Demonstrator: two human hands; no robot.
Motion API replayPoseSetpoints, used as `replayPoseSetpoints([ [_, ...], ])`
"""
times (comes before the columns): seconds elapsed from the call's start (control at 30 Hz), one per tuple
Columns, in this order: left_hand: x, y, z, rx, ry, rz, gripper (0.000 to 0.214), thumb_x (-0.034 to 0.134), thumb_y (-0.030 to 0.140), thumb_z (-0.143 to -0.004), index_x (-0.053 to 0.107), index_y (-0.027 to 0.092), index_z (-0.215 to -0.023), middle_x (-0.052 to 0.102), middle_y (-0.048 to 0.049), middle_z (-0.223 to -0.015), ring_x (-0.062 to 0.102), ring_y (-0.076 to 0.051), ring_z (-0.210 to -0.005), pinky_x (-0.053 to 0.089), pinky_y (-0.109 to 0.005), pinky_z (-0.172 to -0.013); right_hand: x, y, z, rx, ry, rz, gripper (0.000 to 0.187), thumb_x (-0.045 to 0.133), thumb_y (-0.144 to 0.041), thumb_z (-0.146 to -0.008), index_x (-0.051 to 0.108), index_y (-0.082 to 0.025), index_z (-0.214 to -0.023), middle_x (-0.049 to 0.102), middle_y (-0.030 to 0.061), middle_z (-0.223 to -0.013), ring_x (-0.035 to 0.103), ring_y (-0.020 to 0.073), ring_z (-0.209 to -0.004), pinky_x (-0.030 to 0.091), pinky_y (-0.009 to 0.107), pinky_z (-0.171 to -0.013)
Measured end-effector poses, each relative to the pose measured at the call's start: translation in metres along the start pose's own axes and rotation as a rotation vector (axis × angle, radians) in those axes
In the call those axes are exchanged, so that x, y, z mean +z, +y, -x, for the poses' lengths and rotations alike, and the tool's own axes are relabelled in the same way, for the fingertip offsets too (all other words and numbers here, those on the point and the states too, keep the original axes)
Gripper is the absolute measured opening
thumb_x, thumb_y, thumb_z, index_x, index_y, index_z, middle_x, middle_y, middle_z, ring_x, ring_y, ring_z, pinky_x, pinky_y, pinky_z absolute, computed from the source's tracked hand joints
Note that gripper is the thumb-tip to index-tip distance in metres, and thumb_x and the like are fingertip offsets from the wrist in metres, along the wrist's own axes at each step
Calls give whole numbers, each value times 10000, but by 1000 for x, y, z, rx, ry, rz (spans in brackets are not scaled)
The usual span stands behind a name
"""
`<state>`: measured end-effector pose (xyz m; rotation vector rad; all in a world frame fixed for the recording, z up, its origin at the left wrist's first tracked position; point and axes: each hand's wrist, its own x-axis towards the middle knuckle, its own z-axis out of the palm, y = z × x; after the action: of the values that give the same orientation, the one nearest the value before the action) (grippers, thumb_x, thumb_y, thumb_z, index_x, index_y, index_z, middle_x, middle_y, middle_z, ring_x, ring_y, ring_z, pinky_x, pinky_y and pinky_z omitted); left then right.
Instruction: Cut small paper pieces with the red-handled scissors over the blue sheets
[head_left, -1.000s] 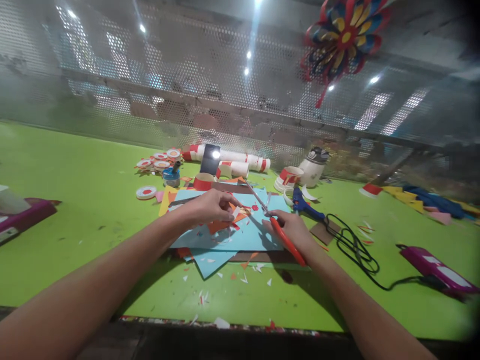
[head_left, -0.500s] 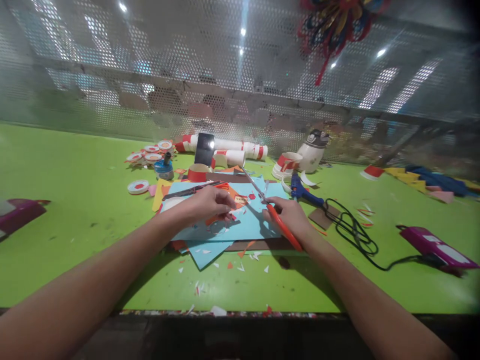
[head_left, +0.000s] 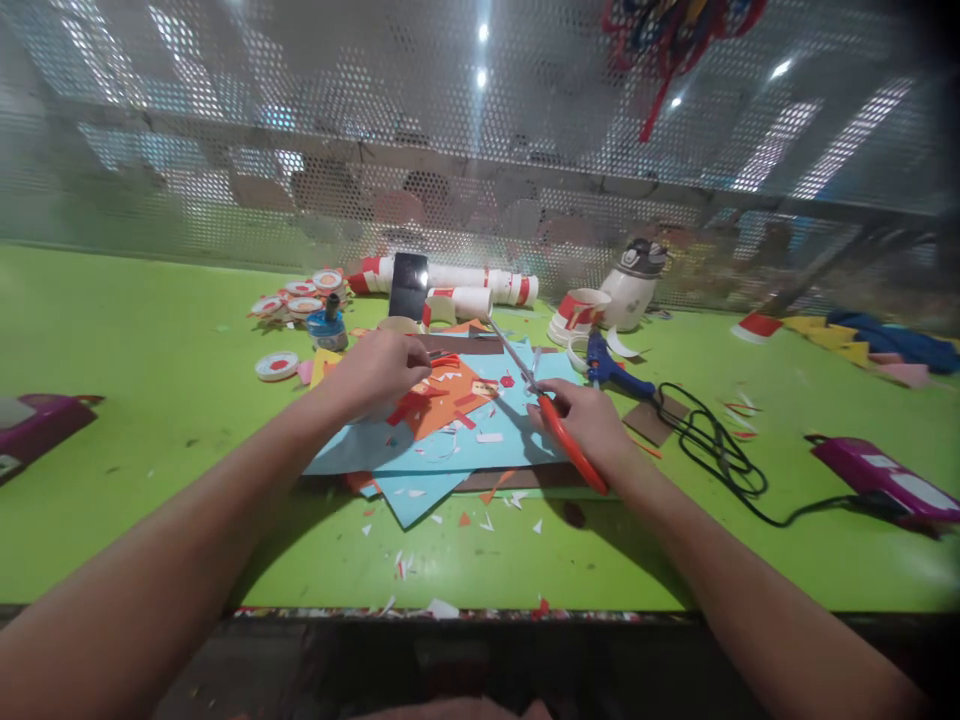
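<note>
My right hand point(head_left: 581, 415) is closed round the orange-red handles of a pair of scissors point(head_left: 559, 435), whose blade points away and to the left above a light blue paper sheet point(head_left: 517, 440). My left hand point(head_left: 386, 368) is over the sheet's left part with its fingers curled together. A dark slender tip point(head_left: 442, 353) shows just beyond those fingers; whether they grip it is hidden. Between the hands, an orange paper piece point(head_left: 450, 405) and red and white scraps lie on the blue sheet.
A blue glue gun point(head_left: 611, 370) with a black cord lies to the right, near a purple box point(head_left: 877, 480). White-and-red paper tubes point(head_left: 465, 278), a phone point(head_left: 409, 285), a blue jar point(head_left: 327, 330) and a penguin-like figure point(head_left: 634, 285) stand behind. Small clippings litter the green table point(head_left: 600, 570).
My left hand has moved left and a little away, off the orange paper, which shows more now. The blue sheet's left corner reaches further left. My right hand still holds the scissors.
</note>
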<state>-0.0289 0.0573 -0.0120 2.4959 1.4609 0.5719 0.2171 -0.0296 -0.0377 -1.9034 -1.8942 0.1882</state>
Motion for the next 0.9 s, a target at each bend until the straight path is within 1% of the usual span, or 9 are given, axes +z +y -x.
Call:
replayPoseSetpoints([
  [0.1,-5,-12,-2,-29,-90,-173,225,552,286,-734,749,195,-791,723,-70,-743,601,-179,-637,348,-260,-538,-2,-4,5,-75,128,-26,237,601,-148,-833,642,-160,-1066,702,62,-933,653,210,-845,503,361,-769],
  [0.17,-4,-13,-2,-13,-115,-202,212,556,264,-721,753,201,-765,722,-69,-733,598,-176,-623,343,-256,-529,-4,-6,7,-123,197,-57,306,570,-103,-782,655,-150,-1072,713,89,-945,645,237,-885,479,346,-793],
  [0.23,0,-11,0,12,-118,-211,216,563,252,-712,758,211,-795,725,-68,-748,600,-179,-629,347,-254,-532,-5,-7,8,-134,239,-87,353,546,-106,-752,656,-129,-1087,718,103,-937,650,241,-841,480,328,-751],
  [0.3,4,-8,2,33,-107,-227,266,540,234,-722,754,214,-879,729,-83,-799,607,-194,-660,354,-263,-537,-6,-5,7,-116,258,-109,392,543,-120,-725,653,-113,-1101,724,98,-864,650,233,-742,483,314,-670],
  [0.43,11,-6,2,88,-78,-245,286,507,210,-747,745,207,-905,718,-95,-846,611,-213,-730,393,-278,-594,-6,1,1,-84,240,-144,444,550,-139,-688,642,-130,-1123,712,52,-732,615,196,-593,466,273,-552],
  [0.57,23,-6,0,164,-38,-228,275,488,243,-802,725,195,-931,677,-103,-950,591,-220,-844,423,-301,-706,-9,3,-2,-87,199,-174,484,563,-133,-655,642,-162,-1132,716,49,-807,612,186,-640,472,256,-568],
  [0.67,37,-6,0,200,-41,-209,243,495,248,-795,718,155,-768,647,-123,-859,568,-228,-812,420,-336,-747,-10,4,-2,-89,141,-203,466,566,-186,-689,645,-136,-1145,703,38,-751,590,174,-603,471,250,-550],
  [0.77,48,-6,1,184,-38,-176,273,447,168,-775,675,134,-629,613,-132,-745,544,-227,-735,406,-361,-733,-9,4,0,-81,109,-231,459,572,-264,-721,650,-96,-1141,692,42,-721,571,169,-582,473,257,-549],
  [0.9,48,-2,3,121,-7,-79,263,437,125,-735,644,144,-574,606,-140,-705,529,-226,-696,382,-358,-693,-8,3,2,-69,110,-254,471,578,-272,-715,651,-75,-1137,695,61,-753,574,178,-601,482,278,-584],
])
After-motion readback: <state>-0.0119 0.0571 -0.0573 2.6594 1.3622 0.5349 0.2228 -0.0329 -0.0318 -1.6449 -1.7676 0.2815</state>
